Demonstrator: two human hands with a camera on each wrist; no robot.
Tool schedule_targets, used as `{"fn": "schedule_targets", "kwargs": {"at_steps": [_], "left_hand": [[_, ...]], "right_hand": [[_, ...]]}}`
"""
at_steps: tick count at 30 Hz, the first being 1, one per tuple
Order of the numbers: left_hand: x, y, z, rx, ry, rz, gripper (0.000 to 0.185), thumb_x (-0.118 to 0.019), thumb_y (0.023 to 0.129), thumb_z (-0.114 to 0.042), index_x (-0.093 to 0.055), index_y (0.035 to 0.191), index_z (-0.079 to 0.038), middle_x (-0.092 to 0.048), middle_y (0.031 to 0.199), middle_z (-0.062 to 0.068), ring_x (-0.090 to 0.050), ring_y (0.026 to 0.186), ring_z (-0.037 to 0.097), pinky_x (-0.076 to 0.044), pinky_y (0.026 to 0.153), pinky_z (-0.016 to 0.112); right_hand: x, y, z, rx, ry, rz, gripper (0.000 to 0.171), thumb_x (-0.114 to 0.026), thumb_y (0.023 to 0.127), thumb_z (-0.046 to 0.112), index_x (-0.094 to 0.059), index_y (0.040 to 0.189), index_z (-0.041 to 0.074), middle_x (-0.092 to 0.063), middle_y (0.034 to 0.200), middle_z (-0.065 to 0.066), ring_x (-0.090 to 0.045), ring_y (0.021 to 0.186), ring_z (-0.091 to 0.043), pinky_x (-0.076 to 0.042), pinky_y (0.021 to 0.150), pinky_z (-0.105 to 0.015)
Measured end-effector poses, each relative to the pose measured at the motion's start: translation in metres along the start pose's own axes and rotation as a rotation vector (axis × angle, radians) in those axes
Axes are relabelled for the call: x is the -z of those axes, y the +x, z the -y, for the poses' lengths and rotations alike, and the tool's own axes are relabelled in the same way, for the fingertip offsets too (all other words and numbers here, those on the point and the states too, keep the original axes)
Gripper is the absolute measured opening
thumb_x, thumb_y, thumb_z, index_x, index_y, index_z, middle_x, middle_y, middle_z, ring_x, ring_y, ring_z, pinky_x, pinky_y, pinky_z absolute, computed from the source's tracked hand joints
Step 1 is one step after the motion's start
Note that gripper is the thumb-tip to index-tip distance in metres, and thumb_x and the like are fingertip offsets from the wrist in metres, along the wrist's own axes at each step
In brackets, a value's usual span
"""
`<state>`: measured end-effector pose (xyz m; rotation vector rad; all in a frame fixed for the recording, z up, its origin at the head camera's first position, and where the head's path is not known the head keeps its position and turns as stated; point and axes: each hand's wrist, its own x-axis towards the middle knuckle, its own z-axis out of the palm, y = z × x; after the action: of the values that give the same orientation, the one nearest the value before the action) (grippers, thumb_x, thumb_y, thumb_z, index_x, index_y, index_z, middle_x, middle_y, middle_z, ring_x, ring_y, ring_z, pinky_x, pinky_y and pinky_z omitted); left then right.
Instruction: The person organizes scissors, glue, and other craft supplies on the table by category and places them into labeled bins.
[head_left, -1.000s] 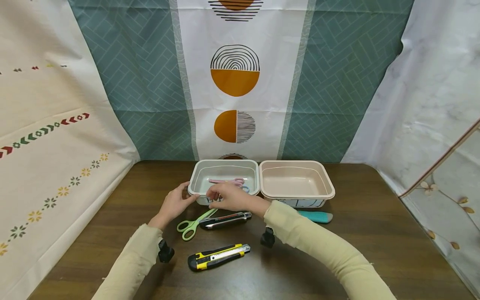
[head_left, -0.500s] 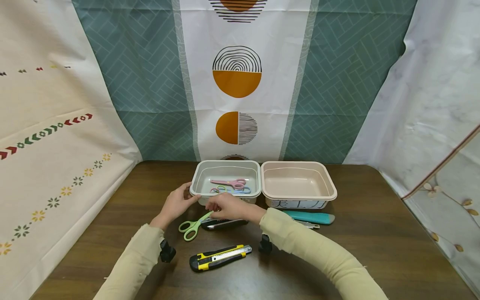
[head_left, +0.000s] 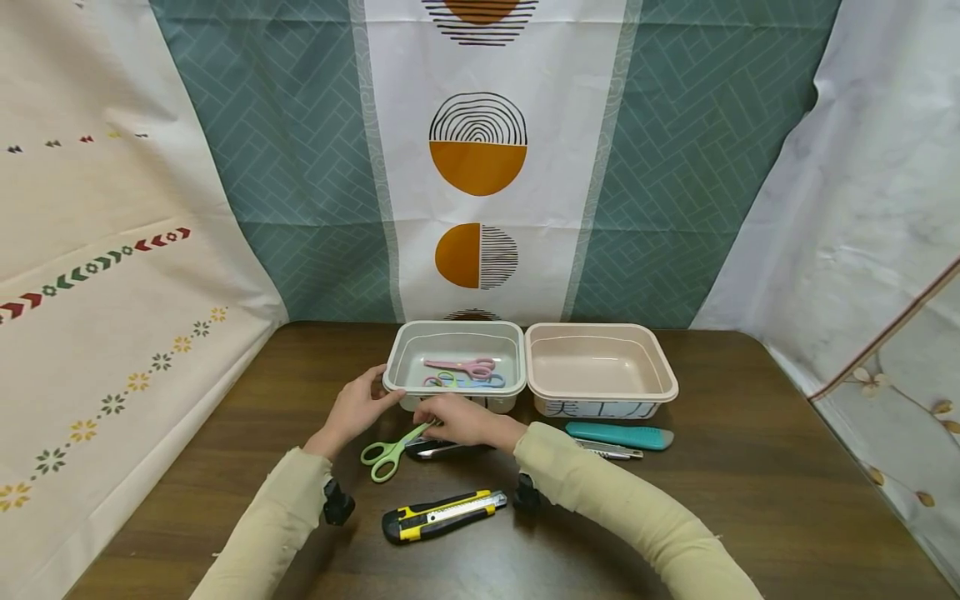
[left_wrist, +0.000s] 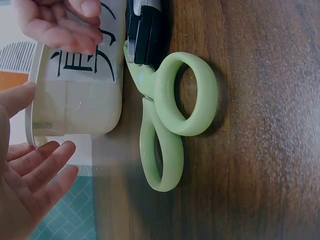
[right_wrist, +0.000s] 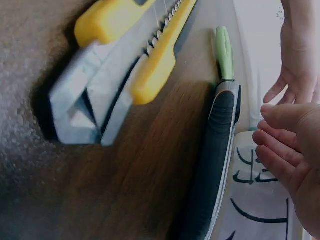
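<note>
Two bins: the left hand (head_left: 358, 408), fingers relaxed, touches the grey bin (head_left: 454, 333) holding three scissors (head_left: 461, 372). In front, the empty right hand (head_left: 456, 419) hovers over green scissors (head_left: 388, 450); three cutters lie nearby.

Both arms wear pale yellow long sleeves (head_left: 600, 492), cuffs loose at the wrists. A small black camera (head_left: 337, 505) is strapped under each wrist. Left hand (head_left: 356, 410) and right hand (head_left: 459, 419) are bare.

A pink tub (head_left: 602, 367) sits at the back of my desk (head_left: 787, 483). A teal knife (head_left: 619, 435) lies before it, a yellow knife (head_left: 442, 514) nearer me.
</note>
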<state>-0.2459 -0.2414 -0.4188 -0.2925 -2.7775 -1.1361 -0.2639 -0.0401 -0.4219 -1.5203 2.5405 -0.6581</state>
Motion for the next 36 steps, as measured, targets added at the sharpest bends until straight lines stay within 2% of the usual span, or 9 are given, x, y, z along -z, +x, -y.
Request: {"fn": "schedule_targets", "kwargs": {"at_steps": [8, 17, 22, 36], "left_hand": [[-0.001, 0.001, 0.002, -0.003, 0.006, -0.007, 0.059, -0.063, 0.086, -0.03, -0.042, 0.131, 0.003, -0.059, 0.111, 0.018, -0.06, 0.09, 0.027, -0.049, 0.07, 0.038], [-0.001, 0.0, 0.001, 0.005, 0.005, -0.01, 0.06, -0.063, 0.085, -0.029, -0.042, 0.131, 0.003, -0.059, 0.112, 0.019, -0.061, 0.091, 0.027, -0.049, 0.071, 0.039], [-0.002, 0.001, 0.003, 0.011, 0.008, -0.013, 0.061, -0.064, 0.085, -0.029, -0.042, 0.131, 0.003, -0.06, 0.11, 0.019, -0.061, 0.09, 0.027, -0.049, 0.07, 0.038], [-0.001, 0.001, 0.003, 0.009, 0.014, -0.013, 0.061, -0.064, 0.084, -0.031, -0.042, 0.131, 0.002, -0.061, 0.105, 0.016, -0.061, 0.087, 0.025, -0.048, 0.069, 0.038]], "right_hand": [[-0.007, 0.005, -0.004, -0.002, -0.038, 0.002, 0.018, -0.06, 0.086, 0.006, -0.064, 0.104, 0.003, -0.065, 0.101, -0.004, -0.059, 0.093, -0.01, -0.043, 0.081, -0.017], [-0.018, 0.007, -0.009, 0.029, -0.157, 0.004, 0.018, -0.058, 0.087, 0.002, -0.064, 0.103, 0.006, -0.064, 0.101, -0.002, -0.058, 0.096, -0.009, -0.042, 0.085, -0.018], [-0.021, 0.009, -0.01, 0.011, -0.213, -0.001, 0.021, -0.058, 0.086, 0.002, -0.065, 0.105, 0.007, -0.065, 0.103, -0.001, -0.058, 0.099, -0.008, -0.041, 0.087, -0.018], [-0.022, 0.01, -0.007, -0.04, -0.348, -0.007, 0.015, -0.066, 0.082, 0.012, -0.07, 0.097, 0.013, -0.068, 0.093, 0.005, -0.061, 0.087, -0.006, -0.046, 0.078, -0.02]]}}
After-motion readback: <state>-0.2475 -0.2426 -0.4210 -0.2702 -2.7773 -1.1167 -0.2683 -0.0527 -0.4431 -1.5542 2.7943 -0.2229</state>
